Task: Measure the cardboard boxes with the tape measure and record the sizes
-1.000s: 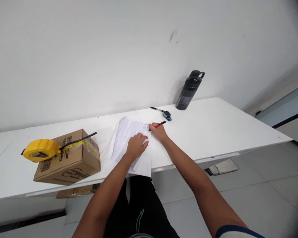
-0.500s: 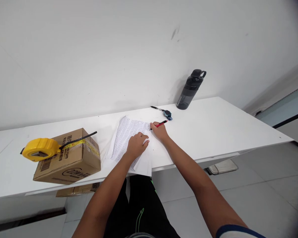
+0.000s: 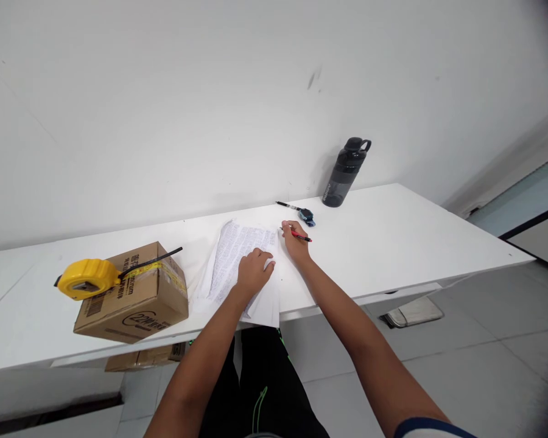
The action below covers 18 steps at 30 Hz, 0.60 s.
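Observation:
Sheets of paper [image 3: 231, 258] covered in dense small writing lie stacked on the white table [image 3: 369, 243], their lower edge near its front. My left hand [image 3: 256, 269] rests on the right part of the top sheet, fingers spread and bent a little. Just right of the paper, my right hand [image 3: 295, 240] grips a red and black pen [image 3: 301, 236] between thumb and fingers. The pen's tip points left toward the sheet's right edge; whether it touches anything I cannot tell.
On the left stands a cardboard box [image 3: 132, 307] with a yellow tape measure [image 3: 87, 280] on top. Behind my right hand lie a black pen [image 3: 287, 205] and a watch [image 3: 306, 215]. A dark water bottle [image 3: 344, 173] stands by the wall.
My right hand has shifted slightly away from the paper's right edge, and the pen has turned in its grip. My left hand stays on the sheet. The whole view has shifted a little.

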{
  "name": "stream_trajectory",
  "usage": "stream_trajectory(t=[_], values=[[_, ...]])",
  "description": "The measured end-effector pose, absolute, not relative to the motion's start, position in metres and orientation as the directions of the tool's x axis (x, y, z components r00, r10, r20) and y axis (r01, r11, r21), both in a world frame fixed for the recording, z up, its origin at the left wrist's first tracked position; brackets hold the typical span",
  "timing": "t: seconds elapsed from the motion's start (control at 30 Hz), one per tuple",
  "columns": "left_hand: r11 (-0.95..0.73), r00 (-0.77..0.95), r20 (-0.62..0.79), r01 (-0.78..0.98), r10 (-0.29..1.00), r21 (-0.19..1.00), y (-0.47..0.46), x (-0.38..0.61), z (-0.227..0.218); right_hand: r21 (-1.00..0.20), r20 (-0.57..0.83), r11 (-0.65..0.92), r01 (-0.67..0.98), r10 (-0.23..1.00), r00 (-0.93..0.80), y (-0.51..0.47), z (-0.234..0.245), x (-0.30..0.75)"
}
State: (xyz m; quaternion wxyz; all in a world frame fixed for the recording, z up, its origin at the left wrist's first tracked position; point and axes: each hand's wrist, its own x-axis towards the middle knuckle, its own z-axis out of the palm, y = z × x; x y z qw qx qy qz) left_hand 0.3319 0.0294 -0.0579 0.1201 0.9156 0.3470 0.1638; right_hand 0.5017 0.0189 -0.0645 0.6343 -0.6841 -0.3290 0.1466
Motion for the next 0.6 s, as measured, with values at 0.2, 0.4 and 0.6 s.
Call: stream_trajectory(t=[0.2, 0.4, 0.6], values=[[-0.527, 0.545, 0.146, 0.652, 0.826, 0.545, 0.004, 0.357, -0.053, -0.945, 0.261, 0.037, 0.324, 0.681, 0.684, 0.018, -0.066, 0.5], [-0.582, 0.556, 0.269, 0.523, 0.787, 0.622, 0.009, 0.321, -0.029, -0.643, 0.479, 0.096, 0.76, 0.824, 0.302, 0.015, -0.069, 0.493], [-0.493, 0.482, 0.116, 0.865, 0.868, 0.095, 0.021, 0.254, -0.018, -0.341, 0.424, -0.04, 0.939, 0.885, 0.191, 0.022, -0.078, 0.49]])
